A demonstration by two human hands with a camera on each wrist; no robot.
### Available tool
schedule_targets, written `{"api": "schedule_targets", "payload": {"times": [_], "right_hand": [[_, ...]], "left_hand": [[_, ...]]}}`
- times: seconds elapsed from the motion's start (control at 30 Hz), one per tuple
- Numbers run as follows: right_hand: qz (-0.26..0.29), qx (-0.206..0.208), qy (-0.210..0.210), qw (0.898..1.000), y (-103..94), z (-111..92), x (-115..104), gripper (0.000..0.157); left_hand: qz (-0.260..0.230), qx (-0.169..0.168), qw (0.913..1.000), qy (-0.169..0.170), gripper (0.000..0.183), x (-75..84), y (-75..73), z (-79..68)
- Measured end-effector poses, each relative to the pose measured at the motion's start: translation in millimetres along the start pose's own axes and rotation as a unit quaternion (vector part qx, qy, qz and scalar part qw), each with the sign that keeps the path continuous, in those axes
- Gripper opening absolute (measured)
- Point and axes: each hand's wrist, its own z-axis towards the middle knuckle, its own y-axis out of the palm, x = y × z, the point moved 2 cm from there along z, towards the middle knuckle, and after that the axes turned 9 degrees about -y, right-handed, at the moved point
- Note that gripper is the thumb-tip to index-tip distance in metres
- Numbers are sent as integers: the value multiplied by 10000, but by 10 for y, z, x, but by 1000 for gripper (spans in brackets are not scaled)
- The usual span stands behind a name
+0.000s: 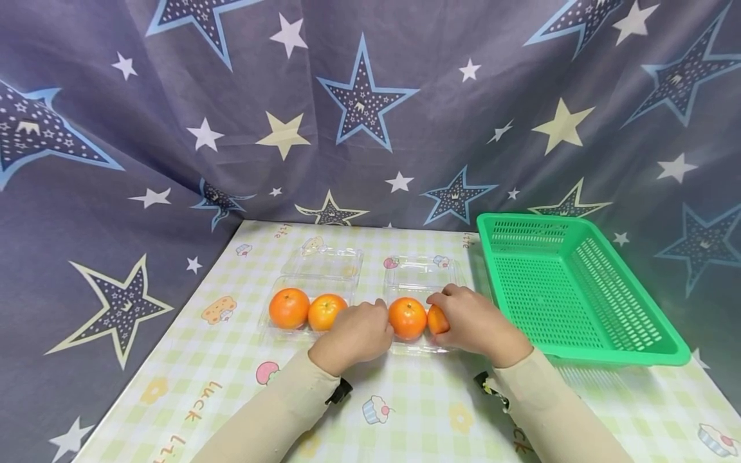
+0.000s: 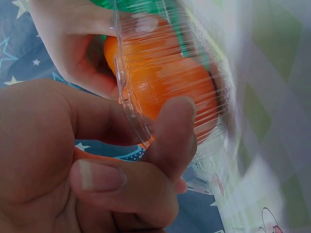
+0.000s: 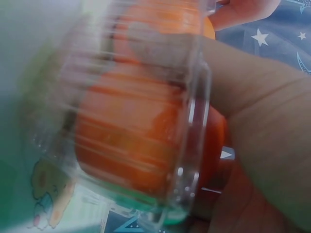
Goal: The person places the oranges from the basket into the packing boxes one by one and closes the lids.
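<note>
Cream sleeves (image 1: 272, 411) reach up from 7 and 5 o'clock in the head view, where, at 5 o'clock, the right hand (image 1: 477, 321) grips an orange (image 1: 438, 319) inside a clear container (image 1: 419, 349), a neighbouring orange (image 1: 408, 318) sits at its 9 o'clock, a second container (image 1: 324, 262) with two more oranges (image 1: 289, 308) lies towards 7, and a green basket (image 1: 541, 302) stands between 3 and 4. The left wrist view shows the left hand's (image 1: 361, 331) curled fingers (image 2: 170, 141) pinching the clear container's rim. Right wrist view: the thumb (image 3: 243, 73) reaches in from 2 o'clock, clasping the orange at 8.
</note>
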Motion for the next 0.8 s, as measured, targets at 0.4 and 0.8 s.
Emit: {"api": "schedule_targets", "payload": {"times": [0.4, 0.8], "right_hand": [[-125, 70, -81, 9999, 56, 7, 7, 48], [-229, 68, -90, 9997, 81, 4, 9, 46]], "left_hand": [[106, 54, 9999, 20, 29, 10, -11, -16], [78, 58, 9999, 28, 28, 9, -9, -19]]}}
